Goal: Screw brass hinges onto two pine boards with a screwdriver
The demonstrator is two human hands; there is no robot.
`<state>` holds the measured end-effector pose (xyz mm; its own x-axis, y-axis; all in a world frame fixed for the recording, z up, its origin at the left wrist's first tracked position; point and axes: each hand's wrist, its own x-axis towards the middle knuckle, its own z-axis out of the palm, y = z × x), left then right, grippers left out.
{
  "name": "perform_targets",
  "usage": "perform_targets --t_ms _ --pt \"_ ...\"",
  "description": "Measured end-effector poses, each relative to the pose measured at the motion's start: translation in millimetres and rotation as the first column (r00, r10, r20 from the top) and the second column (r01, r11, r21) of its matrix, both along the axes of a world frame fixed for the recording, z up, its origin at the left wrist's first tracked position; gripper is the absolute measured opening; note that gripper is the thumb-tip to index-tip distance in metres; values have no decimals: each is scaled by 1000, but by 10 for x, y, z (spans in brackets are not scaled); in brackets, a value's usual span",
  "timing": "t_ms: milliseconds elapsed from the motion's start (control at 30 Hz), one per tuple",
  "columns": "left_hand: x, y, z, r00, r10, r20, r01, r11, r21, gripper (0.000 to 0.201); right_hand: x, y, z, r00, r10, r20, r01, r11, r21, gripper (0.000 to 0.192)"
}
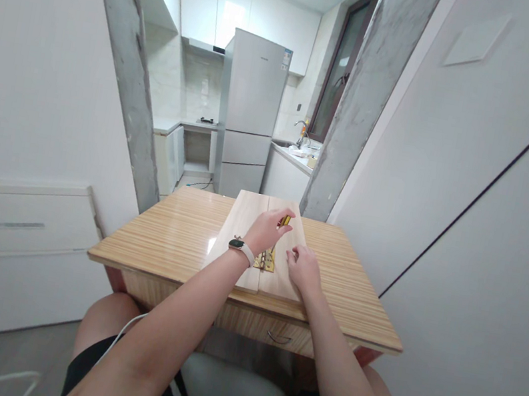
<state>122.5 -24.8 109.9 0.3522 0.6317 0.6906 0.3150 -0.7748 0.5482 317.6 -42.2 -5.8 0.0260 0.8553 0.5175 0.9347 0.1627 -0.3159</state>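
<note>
While the person sits at a small wooden surface (pixel 177 237), both hands work over two pale boards (pixel 245 222) that lie side by side, long edges touching, at its middle. A brass hinge (pixel 266 260) lies across the seam between the boards, near their front end. The left hand (pixel 267 229), with a watch on its wrist, reaches past that hinge, and its fingers are pinched together on a second small brass piece (pixel 285 220) farther along the seam; what the piece is cannot be made out. The right hand (pixel 302 266) rests on the right board, just beside the hinge, fingers curled loosely and clamped on nothing visible. The two hands are near each other but apart. Behind the surface, between two grey pillars, a kitchen shows with a white refrigerator (pixel 251 114) and a sink (pixel 299 143).
</note>
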Motion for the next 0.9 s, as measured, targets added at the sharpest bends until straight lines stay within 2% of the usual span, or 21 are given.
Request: perform_targets --t_ms 133,267,367,500,767,900 --pt "-3 14 -3 1000 19 -12 -19 1000 3 28 6 6 -2 1000 -1 -5 1 1000 -14 18" --pt "7 6 -25 1000 -15 3 15 998 -56 38 2 10 11 1000 -4 -3 4 1000 -27 17" --pt "13 2 -41 1000 -28 12 29 996 -83 38 -2 9 18 1000 -4 -5 4 1000 -23 17" --pt "8 -3 -45 998 -37 42 39 999 -26 36 -5 1 20 1000 0 -13 -1 1000 -28 18" --pt "31 -1 -52 995 74 67 -73 997 -11 32 -10 -10 24 1000 0 -6 0 1000 -16 18" --pt "53 21 -61 998 17 58 -16 1000 -9 35 -10 -10 25 1000 6 -9 -6 1000 -9 18"
